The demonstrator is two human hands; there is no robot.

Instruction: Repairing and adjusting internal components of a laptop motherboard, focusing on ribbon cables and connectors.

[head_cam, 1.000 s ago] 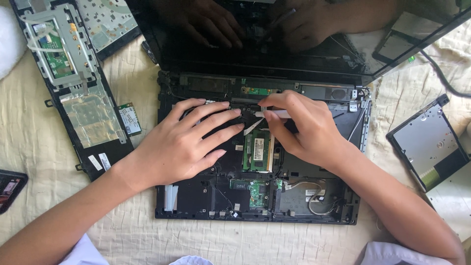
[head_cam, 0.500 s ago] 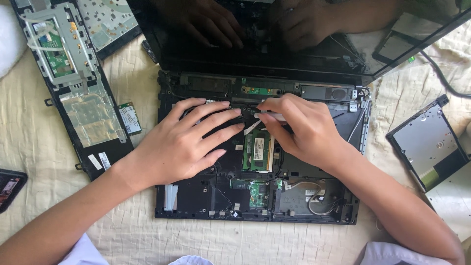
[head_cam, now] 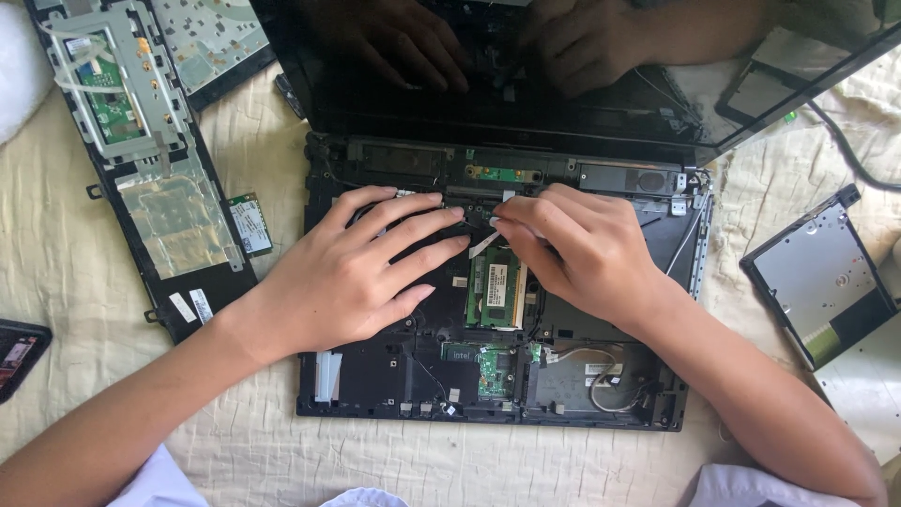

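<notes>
Far left edge of the cloth-covered surface [head_cam: 84,282]: dark phone [head_cam: 19,355] half out of view. Next to it, toward the far left corner, the removed black palmrest panel [head_cam: 150,169] lay underside up, foil patch and green touchpad board showing. A small green wireless card [head_cam: 250,223] sat just beside its right edge. Detached keyboard [head_cam: 211,38] lay face down at the far edge, partly cut off.

Centre: opened laptop base [head_cam: 375,376], top cover off, mainboard bare, dark screen [head_cam: 563,84] tilted back at the far side and mirroring both hands. Left hand [head_cam: 352,272] rested flat on the base's left half, fingers spread wide, holding nothing, fingertips pointing toward the middle near the hinge strip. Green memory module [head_cam: 496,293] sat in its slot in the middle of the base, just right of the left fingertips. White flat ribbon cable [head_cam: 483,242] lay above the module, between the two hands. Right hand [head_cam: 587,253] was pinched narrow, thumb and forefinger at the ribbon's upper end; whether they truly gripped it, can't tell. Small green board [head_cam: 493,361] and loose grey wires [head_cam: 610,371] near the base's front edge.

Right edge: removed optical drive [head_cam: 817,277], metal side up, tilted, well apart from the laptop.
</notes>
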